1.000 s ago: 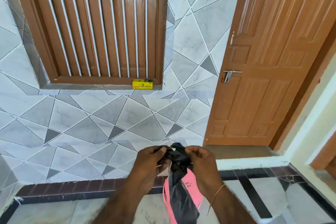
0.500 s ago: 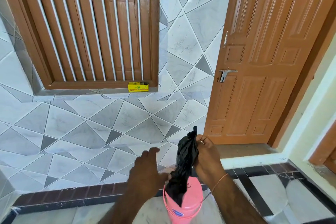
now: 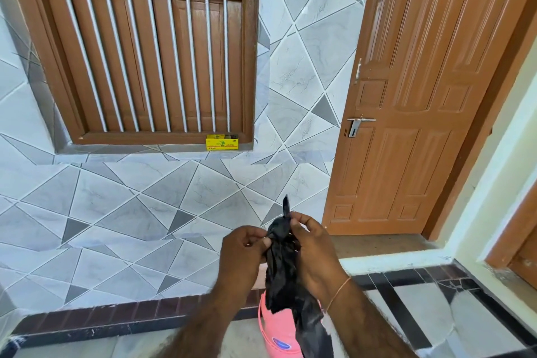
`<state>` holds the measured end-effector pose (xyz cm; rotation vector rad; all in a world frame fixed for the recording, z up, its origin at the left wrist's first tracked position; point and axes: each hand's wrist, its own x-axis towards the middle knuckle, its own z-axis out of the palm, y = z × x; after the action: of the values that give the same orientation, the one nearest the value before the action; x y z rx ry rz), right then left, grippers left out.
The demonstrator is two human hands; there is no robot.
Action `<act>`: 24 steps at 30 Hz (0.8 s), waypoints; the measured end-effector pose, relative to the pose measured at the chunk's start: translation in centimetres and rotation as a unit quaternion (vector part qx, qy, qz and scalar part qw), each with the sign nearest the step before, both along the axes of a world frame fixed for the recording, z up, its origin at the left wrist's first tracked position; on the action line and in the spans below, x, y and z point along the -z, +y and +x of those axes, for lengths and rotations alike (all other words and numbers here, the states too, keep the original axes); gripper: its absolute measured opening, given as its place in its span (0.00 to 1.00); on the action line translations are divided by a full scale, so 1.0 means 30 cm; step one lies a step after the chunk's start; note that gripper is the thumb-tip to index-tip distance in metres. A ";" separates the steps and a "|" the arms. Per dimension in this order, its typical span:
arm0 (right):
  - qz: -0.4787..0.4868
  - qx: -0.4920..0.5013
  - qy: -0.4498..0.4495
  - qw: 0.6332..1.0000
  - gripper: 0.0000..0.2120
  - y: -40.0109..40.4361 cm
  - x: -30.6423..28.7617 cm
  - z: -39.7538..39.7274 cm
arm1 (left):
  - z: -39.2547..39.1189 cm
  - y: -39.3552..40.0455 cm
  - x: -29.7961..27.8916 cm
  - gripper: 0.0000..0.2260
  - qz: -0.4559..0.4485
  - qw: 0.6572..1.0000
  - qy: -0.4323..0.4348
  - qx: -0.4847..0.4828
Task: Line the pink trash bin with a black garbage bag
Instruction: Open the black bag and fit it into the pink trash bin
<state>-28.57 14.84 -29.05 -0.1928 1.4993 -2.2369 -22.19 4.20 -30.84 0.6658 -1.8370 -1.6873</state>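
A crumpled black garbage bag (image 3: 283, 267) hangs bunched in front of me, its upper end pinched by both hands. My left hand (image 3: 242, 253) grips the bag's left edge with thumb and fingers. My right hand (image 3: 312, 247) holds the top right, a twisted tip of the bag sticking up above it. The pink trash bin (image 3: 280, 331) stands on the floor directly below, partly hidden by the hanging bag; a blue oval label shows on its side.
A grey tiled wall with a barred wooden window (image 3: 145, 46) is ahead. A yellow box (image 3: 222, 142) sits on the sill. A brown door (image 3: 421, 102) stands at the right, with a raised step (image 3: 392, 259) below it.
My left hand, open and off the bag half a second ago, has come back and pinched the bag's left edge. The view has tilted slightly.
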 end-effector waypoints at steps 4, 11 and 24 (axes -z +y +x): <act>0.077 0.010 0.050 0.996 0.13 0.019 0.008 0.058 | 0.026 -0.041 -0.016 0.06 -0.047 0.998 0.002 -0.043; 0.124 -0.049 0.164 0.977 0.06 0.009 -0.005 0.146 | 0.051 -0.019 -0.010 0.08 -0.133 0.991 -0.013 -0.022; 0.087 -0.014 0.155 0.984 0.11 0.025 0.033 0.057 | 0.065 -0.036 0.008 0.16 -0.113 0.990 0.008 -0.082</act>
<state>-26.85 15.60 -30.03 -0.5245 1.8294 -2.1107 -20.23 3.12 -31.07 0.6839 -1.8707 -1.3510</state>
